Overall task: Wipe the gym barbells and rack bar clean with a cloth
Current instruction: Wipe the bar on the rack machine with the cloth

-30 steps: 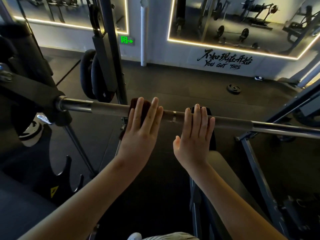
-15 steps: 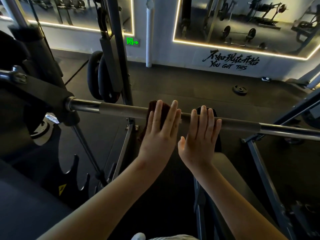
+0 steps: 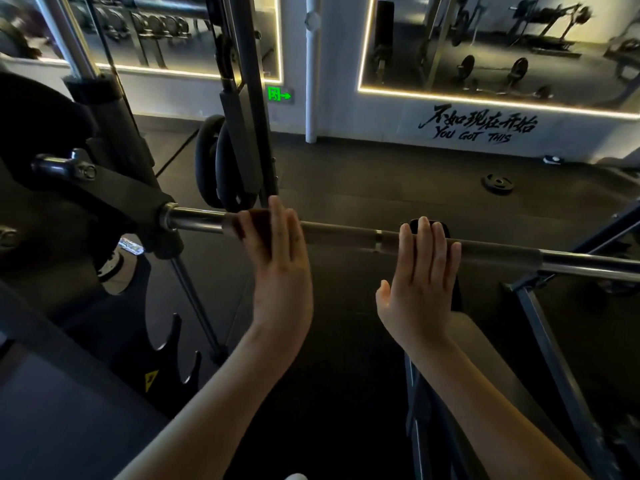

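Left hand (image 3: 280, 258) flat and open, pressing dark cloth (image 3: 259, 221) onto rack bar (image 3: 339, 233), right hand (image 3: 420, 271) flat on bar alongside

The bar (image 3: 346, 234) is metal. Its outer sections are polished and glossy, with bright reflections. Its middle section is darker and matt. The cloth (image 3: 258, 219) on the bar is a dark reddish-brown fabric, matt; its weave is too blurred to tell. The weight plates (image 3: 211, 161) are black with a smooth, low-sheen surface. The rack upright (image 3: 249, 98) is metal with a dark, semi-matt painted finish. The guide rod (image 3: 67, 36) is bright polished metal. The floor (image 3: 381, 181) is dark and matt. The wall mirrors (image 3: 485, 46) are glossy glass. The bench pad (image 3: 491, 344) is grey, smooth and matt.
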